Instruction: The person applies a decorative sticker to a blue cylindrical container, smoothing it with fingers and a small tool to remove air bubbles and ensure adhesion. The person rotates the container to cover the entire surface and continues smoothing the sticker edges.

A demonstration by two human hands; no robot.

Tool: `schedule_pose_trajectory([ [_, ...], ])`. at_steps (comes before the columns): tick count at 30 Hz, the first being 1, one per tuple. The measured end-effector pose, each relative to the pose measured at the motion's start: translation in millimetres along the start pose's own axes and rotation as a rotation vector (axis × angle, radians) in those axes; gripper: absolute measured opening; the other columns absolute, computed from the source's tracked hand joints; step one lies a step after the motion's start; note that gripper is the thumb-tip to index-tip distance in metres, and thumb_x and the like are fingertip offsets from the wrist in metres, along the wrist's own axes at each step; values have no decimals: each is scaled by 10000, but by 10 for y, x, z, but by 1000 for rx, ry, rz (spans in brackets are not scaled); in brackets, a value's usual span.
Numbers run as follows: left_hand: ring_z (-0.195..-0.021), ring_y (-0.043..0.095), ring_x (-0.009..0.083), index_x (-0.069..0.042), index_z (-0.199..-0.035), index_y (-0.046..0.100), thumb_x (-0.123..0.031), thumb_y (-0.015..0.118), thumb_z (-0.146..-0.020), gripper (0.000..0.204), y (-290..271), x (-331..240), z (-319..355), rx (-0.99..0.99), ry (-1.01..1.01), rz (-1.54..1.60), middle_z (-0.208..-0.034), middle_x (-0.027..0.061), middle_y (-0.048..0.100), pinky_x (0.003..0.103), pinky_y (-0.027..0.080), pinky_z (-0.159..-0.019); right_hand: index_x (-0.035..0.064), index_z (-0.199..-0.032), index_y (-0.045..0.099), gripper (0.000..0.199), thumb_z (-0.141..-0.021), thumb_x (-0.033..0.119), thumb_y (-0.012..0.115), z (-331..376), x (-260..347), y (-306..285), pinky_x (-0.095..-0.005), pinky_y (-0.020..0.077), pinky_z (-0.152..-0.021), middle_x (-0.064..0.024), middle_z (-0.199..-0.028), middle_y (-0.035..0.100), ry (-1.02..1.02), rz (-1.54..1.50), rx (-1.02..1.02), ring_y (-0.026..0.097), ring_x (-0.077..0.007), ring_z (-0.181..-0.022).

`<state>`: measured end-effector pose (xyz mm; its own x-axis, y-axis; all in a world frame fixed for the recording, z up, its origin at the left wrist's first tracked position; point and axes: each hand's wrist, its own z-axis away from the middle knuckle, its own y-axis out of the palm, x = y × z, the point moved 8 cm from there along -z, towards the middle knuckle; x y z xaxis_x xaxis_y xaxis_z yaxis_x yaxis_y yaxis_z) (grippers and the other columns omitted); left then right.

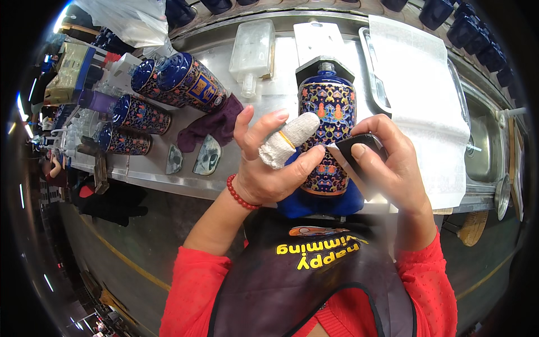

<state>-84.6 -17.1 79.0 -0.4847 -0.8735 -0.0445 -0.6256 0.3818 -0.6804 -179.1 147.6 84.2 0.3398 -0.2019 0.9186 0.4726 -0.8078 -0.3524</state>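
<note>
A dark blue bottle (327, 121) with a colourful floral pattern stands or lies in front of me; its clear neck points away. My left hand (275, 151) is over its left side, fingers apart, one finger wrapped in a white cloth cover (287, 140) with a yellow band. The left thumb tip is at the bottle's surface, close to a small pale edge. In my right hand (393, 163), thumb and fingers pinch a flat black piece (368, 145) with a whitish strip along its edge, held at the bottle's right side. Blue cloth (320, 205) lies below the bottle.
Several similar patterned bottles (193, 84) are at the left, beside a purple cloth (213, 128) and two dark-and-pale flat pieces (208, 155). A clear rectangular bottle (251, 48) lies at the back. White paper (418, 84) covers the right side, near a metal sink (480, 149).
</note>
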Motion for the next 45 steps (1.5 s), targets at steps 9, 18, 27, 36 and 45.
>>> schedule_pose_trajectory([
  [9, -1236, 538, 273, -306, -1022, 765, -171, 811, -769, 291, 3, 4, -26, -25, 32, -7, -1246, 96, 592, 583, 268, -1174, -19, -1062, 634, 177, -925, 91, 650, 15, -20, -3, -318, 528, -707, -128, -865, 673, 42, -11, 1, 652, -170, -771],
  [18, -1273, 482, 272, -337, -1076, 774, -216, 793, -819, 285, -8, 8, -4, -46, 154, -110, -1265, 10, 629, 588, 275, -1198, -20, -1063, 635, 179, -930, 99, 648, 12, -30, 1, -319, 532, -710, -126, -853, 678, 37, -26, -3, 659, -167, -770],
  [27, -1259, 518, 287, -266, -1051, 762, -150, 781, -771, 304, -44, 56, -92, -28, 6, -25, -1185, 49, 639, 589, 270, -1174, -25, -1065, 633, 196, -911, 94, 653, 30, -55, -23, -313, 535, -724, -130, -884, 684, 40, -18, -13, 662, -173, -791],
  [36, -1159, 479, 247, -16, -1253, 528, -55, 672, -820, 459, 434, 246, 106, 43, -815, 922, -1182, 124, 539, 380, 356, -1080, -2, -1031, 602, 238, -813, -30, 693, 205, 114, -67, -322, 524, -647, -124, -864, 663, -55, 49, -100, 648, -219, -721],
  [45, -1197, 458, 177, 27, -1314, 435, 15, 606, -825, 518, 604, 170, 142, -98, -1034, 1242, -1258, 129, 477, 345, 386, -1091, 15, -1016, 611, 308, -752, -95, 725, 327, 208, -42, -336, 471, -560, -108, -816, 618, -345, 188, -181, 603, -240, -644],
])
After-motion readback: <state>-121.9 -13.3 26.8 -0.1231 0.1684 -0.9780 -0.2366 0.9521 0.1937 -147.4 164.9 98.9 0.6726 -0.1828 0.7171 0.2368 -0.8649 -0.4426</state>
